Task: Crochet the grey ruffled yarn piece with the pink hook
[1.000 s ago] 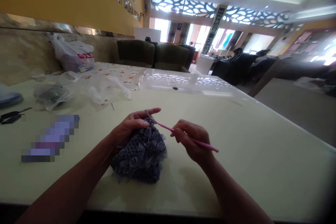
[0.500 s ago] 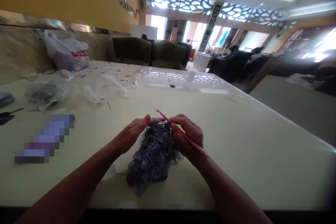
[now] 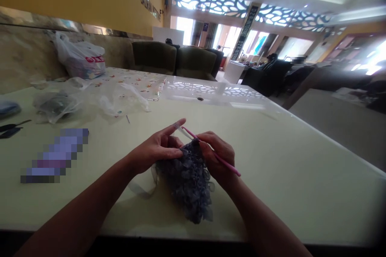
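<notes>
A dark grey-blue ruffled crochet piece [image 3: 189,180] hangs between my hands above the table. My left hand [image 3: 161,146] pinches its upper left edge between thumb and curled fingers, while the index finger points up and away. Over that index finger runs a pale translucent ribbon yarn [image 3: 184,131], which leads to the top of the piece. My right hand [image 3: 218,152] is closed around a pink crochet hook [image 3: 227,164]; its hooked tip lies by the ribbon near my left index finger. A loose strand of ribbon curls below my left hand.
On the left of the white table [image 3: 286,168] lie a blurred-out bluish rectangular thing [image 3: 57,154], black scissors [image 3: 12,128] and crumpled clear plastic bags [image 3: 123,98]. A filled white carrier bag [image 3: 81,58] stands by the wall. Dark armchairs [image 3: 153,58] are beyond the far edge.
My left index finger has lifted, drawing the ribbon up, and the thumb has come down onto the piece. The crochet piece has swung so its lower end points right. The hook has barely moved.
</notes>
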{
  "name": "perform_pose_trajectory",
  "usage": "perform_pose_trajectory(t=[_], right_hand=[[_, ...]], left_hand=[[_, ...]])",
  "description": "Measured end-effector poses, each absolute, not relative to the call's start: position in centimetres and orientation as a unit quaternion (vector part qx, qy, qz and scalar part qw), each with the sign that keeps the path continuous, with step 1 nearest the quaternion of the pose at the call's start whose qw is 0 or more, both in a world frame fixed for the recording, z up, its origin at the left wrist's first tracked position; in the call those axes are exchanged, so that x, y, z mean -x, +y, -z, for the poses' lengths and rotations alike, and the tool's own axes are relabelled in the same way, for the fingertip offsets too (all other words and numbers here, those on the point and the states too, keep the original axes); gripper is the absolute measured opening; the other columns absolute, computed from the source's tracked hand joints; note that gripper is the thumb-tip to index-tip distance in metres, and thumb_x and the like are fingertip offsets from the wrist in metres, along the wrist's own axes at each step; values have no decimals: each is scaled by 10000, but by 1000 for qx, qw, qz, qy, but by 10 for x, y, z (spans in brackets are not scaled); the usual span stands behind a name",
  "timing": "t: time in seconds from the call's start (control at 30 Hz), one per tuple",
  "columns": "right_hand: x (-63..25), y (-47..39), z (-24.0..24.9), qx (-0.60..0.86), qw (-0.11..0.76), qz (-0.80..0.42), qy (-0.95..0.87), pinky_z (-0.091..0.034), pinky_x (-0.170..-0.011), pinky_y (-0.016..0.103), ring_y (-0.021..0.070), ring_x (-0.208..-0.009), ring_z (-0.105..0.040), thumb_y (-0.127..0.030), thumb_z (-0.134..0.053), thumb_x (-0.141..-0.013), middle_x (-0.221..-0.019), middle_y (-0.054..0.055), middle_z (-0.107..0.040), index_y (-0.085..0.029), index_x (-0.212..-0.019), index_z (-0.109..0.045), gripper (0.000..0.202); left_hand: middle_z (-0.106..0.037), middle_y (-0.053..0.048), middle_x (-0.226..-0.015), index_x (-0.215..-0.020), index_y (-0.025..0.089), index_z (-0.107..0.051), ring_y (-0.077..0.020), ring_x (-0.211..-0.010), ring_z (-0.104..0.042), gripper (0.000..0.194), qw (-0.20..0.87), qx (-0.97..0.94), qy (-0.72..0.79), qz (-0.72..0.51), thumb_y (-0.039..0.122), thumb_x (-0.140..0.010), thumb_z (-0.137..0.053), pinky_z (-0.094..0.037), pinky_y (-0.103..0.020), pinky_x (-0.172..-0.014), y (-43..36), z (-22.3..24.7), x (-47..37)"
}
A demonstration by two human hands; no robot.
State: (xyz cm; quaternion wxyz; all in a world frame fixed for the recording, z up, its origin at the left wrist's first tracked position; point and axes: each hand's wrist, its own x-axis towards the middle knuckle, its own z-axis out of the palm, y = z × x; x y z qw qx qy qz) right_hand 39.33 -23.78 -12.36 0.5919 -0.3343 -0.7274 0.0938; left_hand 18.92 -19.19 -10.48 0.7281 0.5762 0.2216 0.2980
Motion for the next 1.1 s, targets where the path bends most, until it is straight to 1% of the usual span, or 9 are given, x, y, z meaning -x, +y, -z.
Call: perform_pose_trajectory(t=[0.1,0.2,0.33,0.43,0.53,0.67,0.83,1.0,1.1], right_hand=[[-396,-238,121,332,585,-140,-727,-469,-667,223,106,-739,-603,-144,-542,-941,-860,2,-660,-213,-974,-677,155],[-399,-238,118,328,560,-200,-734,-466,-665,231,116,-748,-607,-157,-526,-952,-858,6,-665,-215,-966,-693,177],[-403,-236,114,310,540,-239,-745,-471,-684,243,126,-772,-617,-177,-529,-961,-874,16,-678,-219,-987,-707,185],[-406,-236,112,288,524,-259,-758,-486,-725,261,138,-808,-630,-194,-530,-968,-900,30,-687,-209,-1005,-709,183],[-410,-236,109,283,493,-281,-774,-495,-722,269,146,-808,-636,-211,-521,-976,-899,43,-689,-189,-998,-711,192],[-417,-237,103,287,432,-305,-799,-507,-755,291,165,-861,-647,-243,-486,-997,-946,63,-700,-172,-1041,-702,232],[-420,-241,96,316,377,-302,-817,-506,-793,293,170,-912,-651,-245,-422,-1018,-999,68,-697,-168,-1110,-675,280],[-418,-243,90,319,363,-272,-832,-502,-803,287,164,-900,-650,-205,-400,-1011,-1001,73,-689,-152,-1114,-653,278],[-417,-243,89,321,349,-229,-850,-500,-777,278,158,-864,-644,-193,-394,-1008,-988,78,-685,-154,-1102,-645,270]], left_hand=[[-610,14,-901,-1468,359,-420,-131,-846,-543,804,684,-623,237,-297,166,-765,-758,-422,-258,-778,-185,102,-183],[-587,11,-902,-1406,342,-517,-143,-867,-532,699,663,-631,245,-321,159,-765,-728,-417,-264,-774,-180,103,-179],[-604,-4,-929,-1401,317,-531,-165,-907,-542,658,673,-622,225,-331,204,-773,-691,-411,-281,-797,-181,103,-180],[-629,-8,-962,-1408,337,-519,-173,-951,-559,637,659,-640,238,-316,235,-805,-699,-414,-298,-855,-183,101,-180],[-643,0,-922,-1386,333,-544,-157,-902,-575,660,662,-643,237,-304,200,-771,-743,-428,-285,-836,-183,99,-179],[-641,-3,-860,-1321,266,-615,-149,-826,-584,601,691,-612,235,-306,173,-739,-734,-446,-270,-782,-181,100,-178],[-637,-7,-867,-1329,258,-606,-159,-834,-599,608,687,-613,234,-312,173,-739,-720,-463,-282,-805,-179,102,-179],[-659,-21,-906,-1351,267,-586,-186,-866,-618,613,627,-654,267,-328,192,-755,-708,-473,-309,-818,-181,100,-179],[-686,-61,-1082,-1203,234,-684,-208,-932,-636,448,537,-706,312,-341,181,-759,-691,-469,-325,-869,-185,96,-181]])
